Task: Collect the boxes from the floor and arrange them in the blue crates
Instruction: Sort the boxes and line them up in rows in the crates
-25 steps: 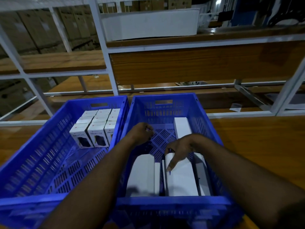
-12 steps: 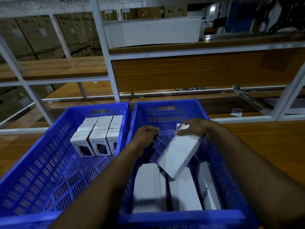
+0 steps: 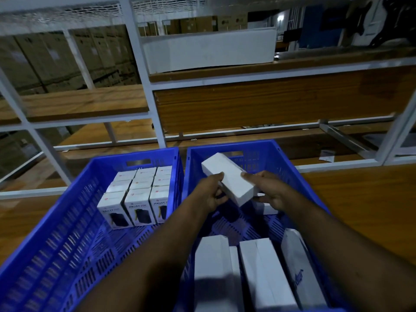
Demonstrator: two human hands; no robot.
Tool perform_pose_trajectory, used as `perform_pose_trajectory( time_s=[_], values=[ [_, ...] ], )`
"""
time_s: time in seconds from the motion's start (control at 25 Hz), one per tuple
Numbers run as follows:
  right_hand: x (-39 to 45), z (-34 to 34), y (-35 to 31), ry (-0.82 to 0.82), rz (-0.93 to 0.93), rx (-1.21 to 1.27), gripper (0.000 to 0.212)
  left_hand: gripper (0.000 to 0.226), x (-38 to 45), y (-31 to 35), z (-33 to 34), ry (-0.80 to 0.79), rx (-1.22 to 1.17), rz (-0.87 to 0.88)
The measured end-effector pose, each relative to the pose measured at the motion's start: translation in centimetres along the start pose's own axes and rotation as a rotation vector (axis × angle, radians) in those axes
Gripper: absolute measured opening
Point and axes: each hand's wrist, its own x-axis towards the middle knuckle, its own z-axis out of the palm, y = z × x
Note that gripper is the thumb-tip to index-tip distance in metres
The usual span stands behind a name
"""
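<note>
Two blue crates stand side by side on a wooden surface. Over the right crate (image 3: pixel 290 167) I hold a long white box (image 3: pixel 227 176) in both hands, tilted with its far end raised. My left hand (image 3: pixel 210 194) grips its near left side and my right hand (image 3: pixel 270 192) grips its right side. Three more white boxes (image 3: pixel 265 275) lie flat at the near end of that crate, and part of another shows under my right hand. The left crate (image 3: pixel 67 221) holds several upright printed boxes (image 3: pixel 137 194) packed at its far right.
A white metal rack (image 3: pixel 144 86) with wooden shelves rises just behind the crates. A long white carton (image 3: pixel 209 50) lies on an upper shelf. Brown cartons are stacked beyond the rack at left. Bare wooden surface (image 3: pixel 360 206) extends to the right of the crates.
My right hand lifted a white box from the near pile in the right crate and carried it toward the far end; my left hand has now joined to grip it.
</note>
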Motion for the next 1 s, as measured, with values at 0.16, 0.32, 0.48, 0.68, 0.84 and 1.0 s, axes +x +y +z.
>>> perform_pose_trajectory(
  time_s=[0.16,0.32,0.48,0.68,0.84,1.0],
  values=[
    [0.5,1.1,0.4,-0.053,-0.003,-0.01,0.03,0.041,0.9,0.8,0.3,0.044,-0.024,-0.006],
    [1.4,1.5,0.0,0.013,-0.067,0.15,0.03,0.037,1.8,1.1,-0.5,0.04,-0.049,-0.026],
    [0.9,1.8,0.0,-0.134,-0.118,0.312,0.022,0.047,2.2,0.3,-0.4,-0.005,0.034,-0.041],
    [0.5,2.2,-0.2,-0.185,-0.134,0.36,0.028,0.058,1.2,0.5,-0.4,-0.132,0.049,-0.073],
    [0.9,2.0,0.1,0.009,-0.094,0.148,0.019,0.04,1.5,0.6,-0.3,-0.025,0.043,-0.062],
    [0.4,2.2,0.8,-0.051,0.063,0.087,0.031,0.042,3.1,0.2,-0.5,0.082,0.17,-0.018]
  ],
)
